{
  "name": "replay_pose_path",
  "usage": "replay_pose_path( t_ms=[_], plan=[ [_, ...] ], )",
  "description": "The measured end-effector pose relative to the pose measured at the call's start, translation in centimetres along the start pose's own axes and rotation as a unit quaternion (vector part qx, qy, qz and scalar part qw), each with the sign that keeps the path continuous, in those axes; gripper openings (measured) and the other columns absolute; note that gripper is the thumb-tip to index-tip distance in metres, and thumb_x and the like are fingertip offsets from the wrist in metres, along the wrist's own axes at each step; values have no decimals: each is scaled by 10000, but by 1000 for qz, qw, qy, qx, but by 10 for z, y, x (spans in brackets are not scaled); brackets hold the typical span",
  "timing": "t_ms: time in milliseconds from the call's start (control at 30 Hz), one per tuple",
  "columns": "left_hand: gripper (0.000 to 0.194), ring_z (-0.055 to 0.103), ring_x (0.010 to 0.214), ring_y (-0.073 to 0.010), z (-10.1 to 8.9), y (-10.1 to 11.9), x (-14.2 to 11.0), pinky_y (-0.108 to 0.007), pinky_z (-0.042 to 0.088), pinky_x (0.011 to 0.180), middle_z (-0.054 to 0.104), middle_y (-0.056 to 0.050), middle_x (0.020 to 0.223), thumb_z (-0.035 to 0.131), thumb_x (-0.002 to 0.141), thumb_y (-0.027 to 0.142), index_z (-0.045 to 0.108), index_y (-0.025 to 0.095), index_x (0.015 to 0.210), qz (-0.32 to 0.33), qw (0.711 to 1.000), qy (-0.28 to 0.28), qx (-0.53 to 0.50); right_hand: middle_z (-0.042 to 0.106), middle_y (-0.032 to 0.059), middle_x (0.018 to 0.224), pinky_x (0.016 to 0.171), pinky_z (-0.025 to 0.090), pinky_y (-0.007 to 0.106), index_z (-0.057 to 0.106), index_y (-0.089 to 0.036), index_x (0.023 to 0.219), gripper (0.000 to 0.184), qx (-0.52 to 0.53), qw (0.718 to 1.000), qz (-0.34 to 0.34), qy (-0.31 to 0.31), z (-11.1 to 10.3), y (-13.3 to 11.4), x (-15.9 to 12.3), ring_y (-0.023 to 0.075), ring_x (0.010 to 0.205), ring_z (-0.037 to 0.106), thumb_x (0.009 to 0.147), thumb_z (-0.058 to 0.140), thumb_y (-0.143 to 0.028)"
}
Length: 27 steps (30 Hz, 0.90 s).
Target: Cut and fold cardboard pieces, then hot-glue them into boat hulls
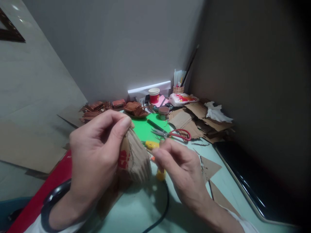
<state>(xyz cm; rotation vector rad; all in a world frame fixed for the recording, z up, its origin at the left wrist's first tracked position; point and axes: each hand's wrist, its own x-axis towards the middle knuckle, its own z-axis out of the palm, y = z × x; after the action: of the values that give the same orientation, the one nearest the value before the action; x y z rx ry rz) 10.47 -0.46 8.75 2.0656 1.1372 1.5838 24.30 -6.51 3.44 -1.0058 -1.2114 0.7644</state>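
Observation:
My left hand (99, 145) pinches a folded piece of corrugated cardboard (139, 158) between thumb and fingers. The cardboard hangs down with its ribs showing and has red print on its left face. Close to its right edge, my right hand (178, 171) is closed with thumb and fingertips together; what they hold, if anything, is too small to tell. Behind the right fingers lies a yellow tool (152, 144), partly hidden, with a dark cord (167, 200) running below. Scissors (179, 134) with red handles rest just beyond on a green sheet (143, 127).
Reddish-brown ribbed pieces (136, 109) are piled at the back left. A red paper cup (154, 96), a small jar (163, 113) and a stick holder (178, 89) stand behind. Cardboard scraps (194, 121) heap at right, near a glossy black panel (252, 184).

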Motion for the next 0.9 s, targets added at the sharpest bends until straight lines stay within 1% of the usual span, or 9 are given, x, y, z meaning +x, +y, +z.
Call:
replay_pose_path(
  t_ms=[67,167,267,400,500,600,700,800,900],
  plan=[
    [156,501,550,-89,0,-1,0,-214,402,518,589,72,609,654,876,270,700,240,730,4,1000,-4,3,533,-47,661,555,392,206,542,-190,709,246,12,1000,-8,-10,-1,-2,0,92,610,495,945,581,-246],
    [169,499,549,-92,-1,0,0,-219,386,489,594,70,613,653,881,273,693,235,721,6,1000,-4,12,586,-29,775,642,462,206,569,-195,825,149,28,999,-25,-11,-4,-5,0,103,724,573,972,551,-214],
    [176,500,555,-90,-2,1,0,-220,386,494,599,68,623,651,888,263,686,229,720,-3,1000,-15,8,623,-22,784,692,484,202,591,-190,844,157,36,999,-24,-11,-6,-7,0,98,744,602,994,545,-199],
    [175,503,560,-90,-1,2,0,-223,397,511,592,70,615,658,886,256,685,233,715,-10,1000,-21,3,629,-26,735,667,485,201,599,-195,841,193,87,996,-2,-11,-8,-9,0,90,687,587,1016,518,-214],
    [172,511,567,-89,-1,1,-1,-227,393,506,605,71,637,652,891,252,689,238,723,-6,1000,-20,4,550,-26,670,606,457,229,541,-198,742,296,86,996,19,-5,-8,-6,1,102,621,527,1019,500,-292],
    [158,514,580,-86,-1,1,-1,-225,399,525,614,73,658,651,894,247,696,241,743,-2,1000,-21,2,458,-24,564,512,364,252,457,-198,589,465,36,999,32,16,-8,-2,2,103,532,422,1015,461,-385],
    [143,513,590,-85,-2,1,-2,-223,399,531,620,72,672,659,891,249,703,240,754,-4,1000,-20,-3,421,-29,506,492,304,269,454,-193,507,512,8,999,26,31,-8,-1,3,100,502,376,961,547,-410],
    [159,506,577,-85,-2,1,-2,-220,400,539,592,76,633,655,893,247,692,237,739,-9,1000,-20,-4,530,-32,599,532,381,238,548,-186,629,331,29,999,14,17,-6,-3,4,101,565,485,922,631,-315],
    [166,496,556,-85,-2,1,-1,-224,390,515,589,76,626,655,891,254,690,236,730,-4,1000,-19,3,629,-29,733,639,484,187,610,-186,783,148,69,998,7,-3,-5,-5,5,95,691,601,930,628,-185]
  ],
)
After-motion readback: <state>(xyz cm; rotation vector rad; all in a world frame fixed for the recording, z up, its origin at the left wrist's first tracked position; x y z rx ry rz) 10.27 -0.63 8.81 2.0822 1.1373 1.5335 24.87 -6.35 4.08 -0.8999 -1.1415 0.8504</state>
